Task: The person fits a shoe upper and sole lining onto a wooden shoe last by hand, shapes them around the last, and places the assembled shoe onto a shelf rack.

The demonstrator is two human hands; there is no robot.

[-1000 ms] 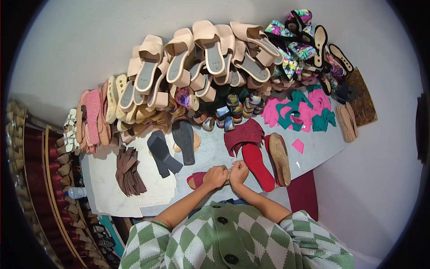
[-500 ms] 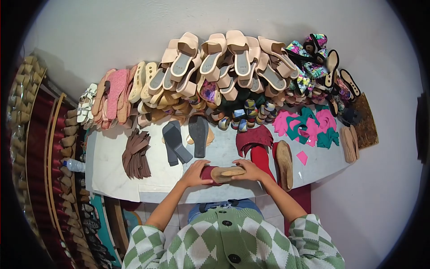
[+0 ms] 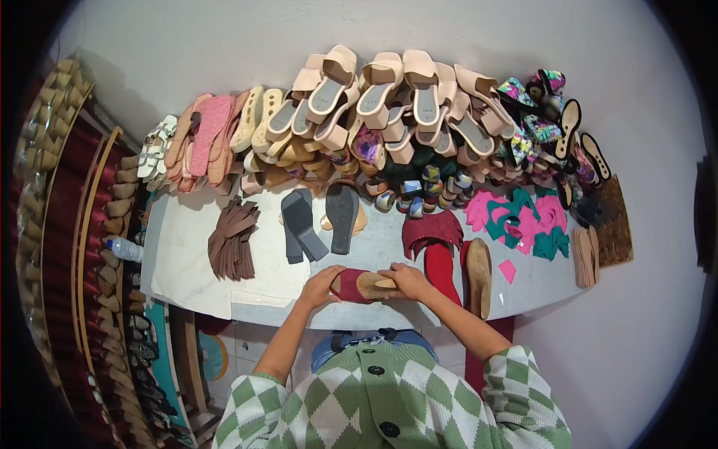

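A wooden shoe last (image 3: 376, 284) with a dark red strap (image 3: 350, 285) wrapped round its front part lies sideways between my hands, over the table's near edge. My left hand (image 3: 322, 287) grips the toe end, beside the strap. At the heel end my right hand (image 3: 408, 281) holds the last, its fingers curled over the far side. Just right of that hand are a bright red sole (image 3: 440, 271) and another wooden last (image 3: 479, 271) with red along its side. Beyond them sits a stack of dark red upper pieces (image 3: 434, 230).
Dark grey soles (image 3: 344, 217) and fanned brown strips (image 3: 233, 243) lie on the table (image 3: 299, 318). Pink and green cutouts (image 3: 550, 213) are at right. Heeled beige sandals (image 3: 381, 90) are piled along the wall. A shelf of lasts (image 3: 112, 247) and a bottle (image 3: 127, 249) stand left.
The last has turned between my hands, so more of the dark red strap faces up. My right hand has shifted slightly. The whole view has also tilted a little.
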